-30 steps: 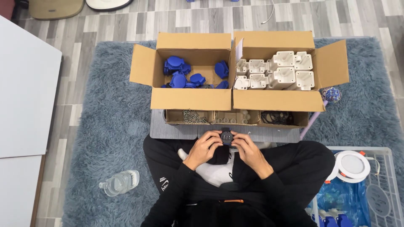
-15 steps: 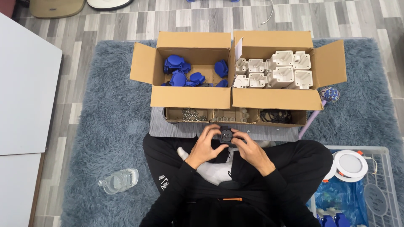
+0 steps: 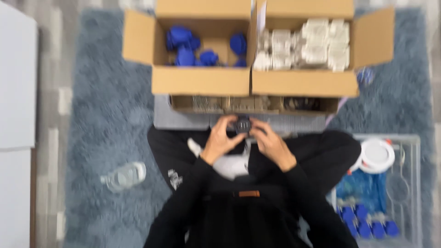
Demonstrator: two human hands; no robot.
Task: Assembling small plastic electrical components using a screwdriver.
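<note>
Left hand (image 3: 222,140), right hand (image 3: 271,144): fingers of both curled, pinching small dark round part (image 3: 242,124) between them; picture blurred.

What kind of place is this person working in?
Probably a room at home used as a makeshift assembly spot, not a factory. The person sits on a shaggy blue-grey rug over a plank floor, with open cardboard boxes of small parts in front of them.

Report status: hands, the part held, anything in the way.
Left hand and right hand both grip small dark part. Flat box just ahead. Picture blurred.
</note>
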